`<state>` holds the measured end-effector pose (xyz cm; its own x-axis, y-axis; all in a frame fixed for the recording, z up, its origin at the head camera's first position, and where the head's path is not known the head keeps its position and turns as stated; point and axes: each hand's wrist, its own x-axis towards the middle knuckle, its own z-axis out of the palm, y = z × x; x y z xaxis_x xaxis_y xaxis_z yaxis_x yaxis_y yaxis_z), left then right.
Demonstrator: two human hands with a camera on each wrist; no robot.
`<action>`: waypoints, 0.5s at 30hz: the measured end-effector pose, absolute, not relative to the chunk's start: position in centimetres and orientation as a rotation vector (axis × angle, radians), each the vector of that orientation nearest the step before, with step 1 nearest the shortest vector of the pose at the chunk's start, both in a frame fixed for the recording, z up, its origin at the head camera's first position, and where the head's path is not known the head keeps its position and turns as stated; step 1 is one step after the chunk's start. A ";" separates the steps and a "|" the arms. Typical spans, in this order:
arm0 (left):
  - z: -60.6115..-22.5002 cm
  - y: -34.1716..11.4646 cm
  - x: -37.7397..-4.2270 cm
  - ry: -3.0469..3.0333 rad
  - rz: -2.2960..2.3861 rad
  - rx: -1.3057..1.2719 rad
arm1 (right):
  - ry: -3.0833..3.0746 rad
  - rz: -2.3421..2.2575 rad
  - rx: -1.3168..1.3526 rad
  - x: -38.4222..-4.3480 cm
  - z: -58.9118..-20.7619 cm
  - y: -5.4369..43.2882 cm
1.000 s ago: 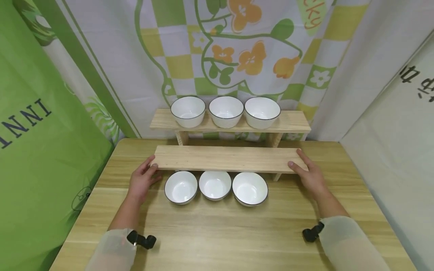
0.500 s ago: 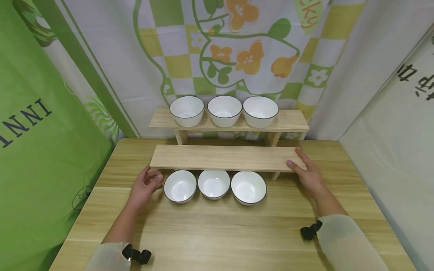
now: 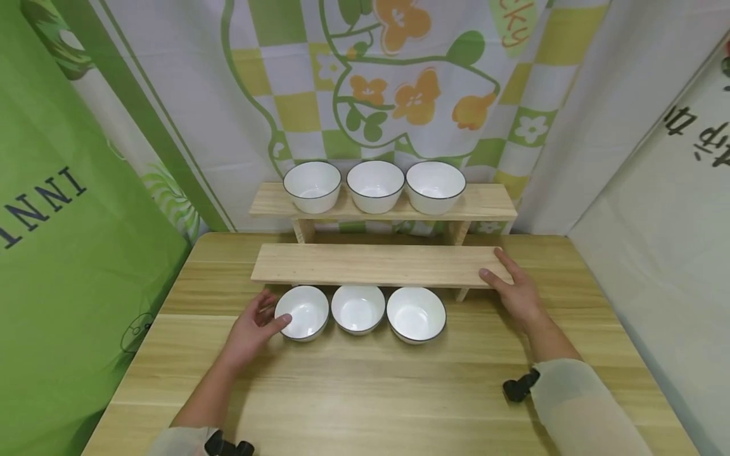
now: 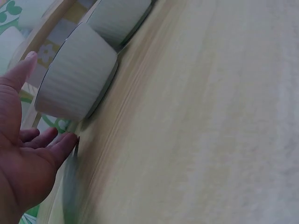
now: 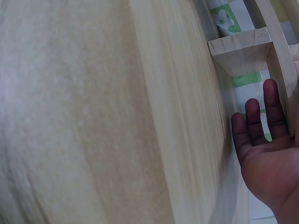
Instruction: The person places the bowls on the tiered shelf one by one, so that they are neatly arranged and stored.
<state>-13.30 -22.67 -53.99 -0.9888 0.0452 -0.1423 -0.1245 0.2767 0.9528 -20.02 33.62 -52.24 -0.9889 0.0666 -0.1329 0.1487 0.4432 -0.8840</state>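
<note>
In the head view, my left hand (image 3: 249, 334) is beside the leftmost white bowl (image 3: 307, 310) of the front row, its thumb reaching over the dark rim. The left wrist view has the thumb and fingers spread apart around the near side of that bowl (image 4: 77, 74). My right hand (image 3: 520, 297) holds the right end of the lower wooden shelf board (image 3: 371, 263), thumb and index finger on top. Several of its fingers (image 5: 274, 112) stretch out under the board in the right wrist view. Two more white bowls (image 3: 358, 309) (image 3: 417, 315) stand in that front row.
Behind the lower board rises a higher wooden shelf (image 3: 490, 197) bearing three white bowls (image 3: 312, 199). A wooden support (image 5: 240, 49) stands under the board. All rest on a wood-grain table (image 3: 353, 399) with patterned curtains (image 3: 296, 69) around it.
My left hand has let go of the board's left end and moved down and right to the leftmost front bowl. My right hand stays at the board's right end.
</note>
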 end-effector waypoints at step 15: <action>-54.1 -20.1 -12.2 2.659 1.543 0.086 | 2.592 -1.601 0.223 -19.9 -52.0 33.4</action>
<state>-12.21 -20.15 -54.14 -0.9963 0.0813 -0.0288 0.0154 0.4956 0.8684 -19.93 33.39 -52.05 -0.9855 0.0781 -0.1504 0.1694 0.4409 -0.8814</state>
